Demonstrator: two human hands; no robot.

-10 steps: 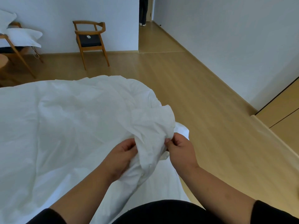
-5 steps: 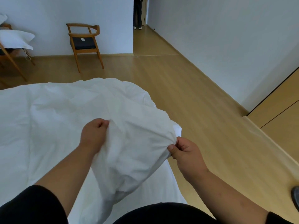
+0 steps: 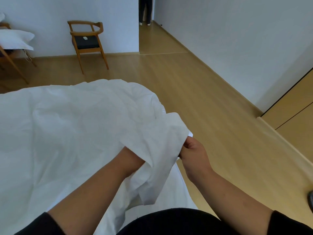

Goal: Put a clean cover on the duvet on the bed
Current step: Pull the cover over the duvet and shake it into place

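A crumpled white duvet cover lies spread over the bed and fills the left half of the view. My right hand pinches a corner of the cover at the bed's right edge and holds it lifted. My left hand reaches forward under a raised fold of the same cover. Its fingers are hidden by the cloth, and only the wrist and the back of the hand show. I cannot make out the duvet as separate from the cover.
A wooden chair with a dark seat stands by the far wall. Another chair holding a white pillow is at the far left. A person stands in the doorway. Wooden wardrobe doors line the right side, across open floor.
My left hand has moved from on top of the cover to underneath a fold, and its fingers are now hidden. My right hand keeps pinching the corner and has lifted it slightly.
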